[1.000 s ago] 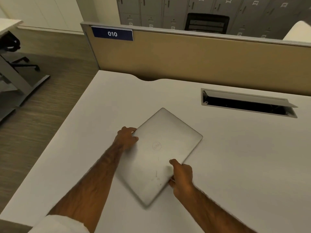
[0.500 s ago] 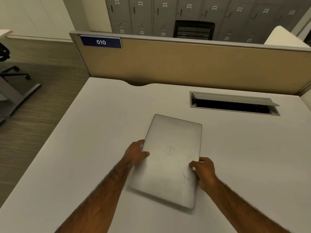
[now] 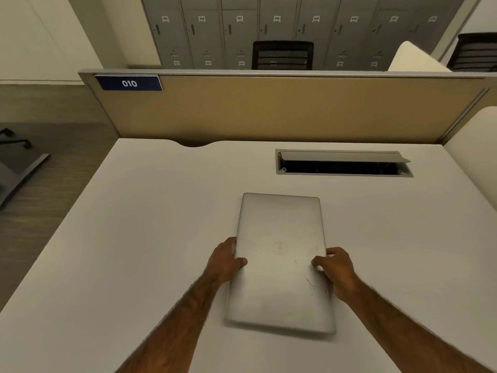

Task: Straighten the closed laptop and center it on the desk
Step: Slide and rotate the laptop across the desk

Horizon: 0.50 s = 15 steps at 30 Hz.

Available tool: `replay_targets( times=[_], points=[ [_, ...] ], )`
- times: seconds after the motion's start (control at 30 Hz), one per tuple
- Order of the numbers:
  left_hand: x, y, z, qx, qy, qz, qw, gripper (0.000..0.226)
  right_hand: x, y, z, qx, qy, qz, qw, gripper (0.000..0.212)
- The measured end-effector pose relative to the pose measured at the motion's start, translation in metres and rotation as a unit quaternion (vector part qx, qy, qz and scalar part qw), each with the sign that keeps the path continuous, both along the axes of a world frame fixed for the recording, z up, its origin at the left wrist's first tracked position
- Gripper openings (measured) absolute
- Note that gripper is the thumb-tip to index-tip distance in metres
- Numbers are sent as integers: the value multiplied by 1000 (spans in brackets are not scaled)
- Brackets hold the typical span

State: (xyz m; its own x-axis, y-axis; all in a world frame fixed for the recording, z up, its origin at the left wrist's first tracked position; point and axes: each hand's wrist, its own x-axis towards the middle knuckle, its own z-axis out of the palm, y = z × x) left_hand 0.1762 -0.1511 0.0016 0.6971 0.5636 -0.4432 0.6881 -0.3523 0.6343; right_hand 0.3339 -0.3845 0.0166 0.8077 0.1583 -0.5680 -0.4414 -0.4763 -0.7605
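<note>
Laptop (image 3: 279, 262) closed, flat on tabletop (image 3: 134, 238), roughly midway between side edges, long sides square to far edge. Left hand (image 3: 226, 261) and right hand (image 3: 336, 270) each clamp one long side. Straightening looks done; release, perhaps small centering nudge, left.

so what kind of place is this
Most likely a shared office: the desk has a divider panel with a number plate, 010, and a wall of numbered lockers stands behind it. Both hands hold a closed laptop.
</note>
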Motion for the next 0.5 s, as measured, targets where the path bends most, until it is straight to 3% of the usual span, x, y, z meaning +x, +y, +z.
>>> replay_targets(
  times=[0.07, 0.17, 0.3, 0.5],
  points=[
    [7, -16, 0, -4, -3, -2, 1000, 71, 12, -12, 1, -12, -9, 3, 1000, 25],
    [19, -38, 2, -2, -11, -5, 1000, 66, 32, -29, 0, -26, -23, 15, 999, 42],
    [34, -68, 4, -4, -9, -8, 1000, 63, 57, -51, 0, -44, -37, 31, 998, 18],
    [56, -100, 5, 5, -10, -25, 1000, 58, 92, -73, 3, -50, -37, 55, 997, 27]
  ],
)
